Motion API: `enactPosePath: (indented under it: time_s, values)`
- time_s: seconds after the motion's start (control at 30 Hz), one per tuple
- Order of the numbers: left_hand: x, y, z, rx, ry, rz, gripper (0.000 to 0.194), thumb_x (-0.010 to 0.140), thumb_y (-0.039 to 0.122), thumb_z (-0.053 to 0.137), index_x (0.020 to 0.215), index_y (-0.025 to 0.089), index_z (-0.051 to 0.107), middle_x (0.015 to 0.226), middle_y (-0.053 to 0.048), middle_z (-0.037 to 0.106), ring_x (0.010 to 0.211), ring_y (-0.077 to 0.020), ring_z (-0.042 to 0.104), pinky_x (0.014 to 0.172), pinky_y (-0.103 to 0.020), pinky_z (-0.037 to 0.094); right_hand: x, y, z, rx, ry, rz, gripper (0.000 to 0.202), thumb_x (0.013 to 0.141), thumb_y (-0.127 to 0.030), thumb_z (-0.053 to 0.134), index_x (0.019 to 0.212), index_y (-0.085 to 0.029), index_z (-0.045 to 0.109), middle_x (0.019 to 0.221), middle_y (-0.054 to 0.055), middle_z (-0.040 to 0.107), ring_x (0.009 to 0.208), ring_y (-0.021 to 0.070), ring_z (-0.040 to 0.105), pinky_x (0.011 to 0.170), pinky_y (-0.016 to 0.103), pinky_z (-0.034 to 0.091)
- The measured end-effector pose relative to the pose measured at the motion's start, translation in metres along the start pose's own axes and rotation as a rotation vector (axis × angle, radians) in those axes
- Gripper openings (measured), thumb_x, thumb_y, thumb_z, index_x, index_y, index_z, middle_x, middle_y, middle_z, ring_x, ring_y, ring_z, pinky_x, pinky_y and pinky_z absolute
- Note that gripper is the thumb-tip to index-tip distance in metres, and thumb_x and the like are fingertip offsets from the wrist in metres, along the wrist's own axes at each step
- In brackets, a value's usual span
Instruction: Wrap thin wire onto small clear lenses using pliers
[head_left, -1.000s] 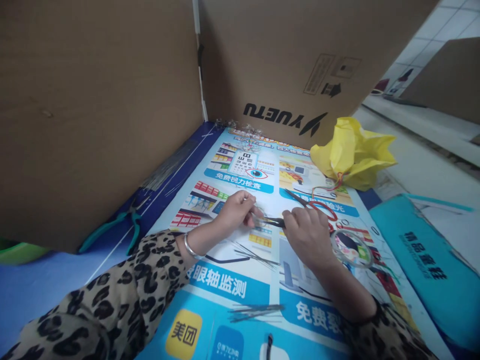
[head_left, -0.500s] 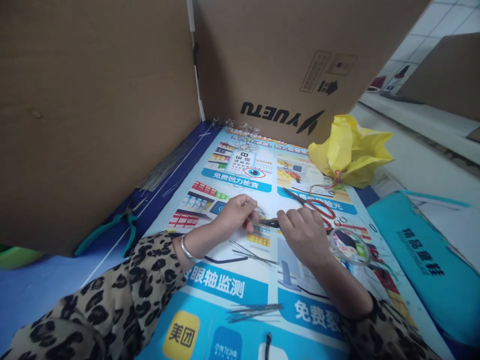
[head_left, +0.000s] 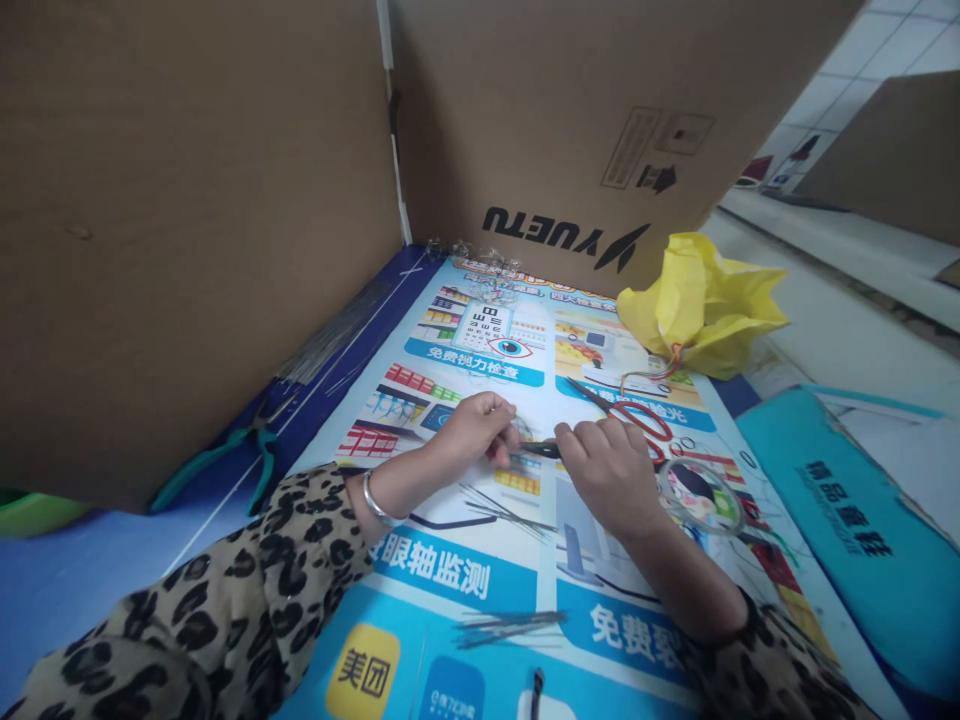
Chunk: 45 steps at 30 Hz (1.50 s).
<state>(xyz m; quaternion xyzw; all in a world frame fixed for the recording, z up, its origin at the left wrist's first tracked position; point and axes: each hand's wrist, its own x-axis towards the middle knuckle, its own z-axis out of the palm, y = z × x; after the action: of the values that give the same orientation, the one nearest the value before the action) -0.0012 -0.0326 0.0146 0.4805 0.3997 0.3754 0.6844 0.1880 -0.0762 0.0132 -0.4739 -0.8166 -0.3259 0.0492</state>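
Note:
My right hand [head_left: 609, 470] is closed around pliers [head_left: 541, 449] with dark, narrow jaws; their handles are hidden in the fist. The jaws point left and reach the fingers of my left hand [head_left: 484, 428]. Those fingers are pinched together on a thin, clear or wire-like piece [head_left: 523, 430], too fine to make out well. Short thin wires [head_left: 510, 512] lie loose just below both hands. A second bunch of wires [head_left: 510, 628] rests closer to me. Red-handled scissors [head_left: 637, 420] lie beyond my right hand, blades pointing up and left.
Cardboard walls [head_left: 585, 120] stand at the back and left. Teal-handled pliers [head_left: 259, 440] and more wires [head_left: 334, 335] lie at left. To the right are a tape roll [head_left: 701, 495], a yellow paper piece [head_left: 701, 305] and a teal box [head_left: 825, 530]. Small wire shapes [head_left: 487, 258] sit at the back.
Both hands stay nearly in place, and the pliers' jaws have shifted only slightly at the left fingertips. The things around them have not moved.

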Motion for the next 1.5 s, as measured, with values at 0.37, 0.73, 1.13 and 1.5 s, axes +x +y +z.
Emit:
enactPosePath:
  time_s: [0.37,0.73,1.13,1.5]
  values:
    - [0.001,-0.002,0.0,0.047,-0.02,0.065,0.017,0.083,0.033,0.047,0.076,0.018,0.042,0.06,0.001,0.06,0.041,-0.0103,0.058,0.04,-0.018,0.038,0.001,0.001,0.005,0.106,-0.088,-0.005,0.021,0.087,-0.015,0.038,0.088,-0.017,0.059,0.072,0.006,0.056,0.073,0.0192,0.042,0.068,0.033,0.024]
    - [-0.012,0.001,-0.005,0.783,-0.162,0.493,0.013,0.086,0.026,0.04,0.084,0.023,0.052,0.065,0.002,0.062,0.063,-0.0127,0.061,0.065,-0.022,0.043,0.006,0.01,-0.015,0.348,-0.566,0.058,0.017,0.085,-0.029,0.045,0.078,-0.022,0.058,0.073,0.002,0.064,0.062,0.0152,0.056,0.051,0.026,0.021]
    - [-0.001,0.005,-0.004,0.219,-0.066,0.122,0.022,0.084,0.033,0.045,0.075,0.014,0.052,0.067,-0.004,0.065,0.052,-0.0104,0.061,0.051,-0.02,0.045,0.007,0.006,-0.007,0.256,-0.183,0.159,0.016,0.082,-0.019,0.045,0.084,-0.017,0.061,0.078,0.006,0.06,0.08,0.0201,0.049,0.073,0.031,0.027]
    - [-0.005,0.008,-0.004,0.303,-0.059,0.04,0.023,0.083,0.032,0.042,0.072,0.015,0.053,0.05,0.001,0.059,0.039,-0.0092,0.055,0.041,-0.018,0.039,0.001,0.006,-0.002,0.265,-0.041,0.21,0.017,0.082,-0.02,0.046,0.088,-0.017,0.062,0.078,0.006,0.06,0.08,0.0195,0.047,0.074,0.031,0.029]
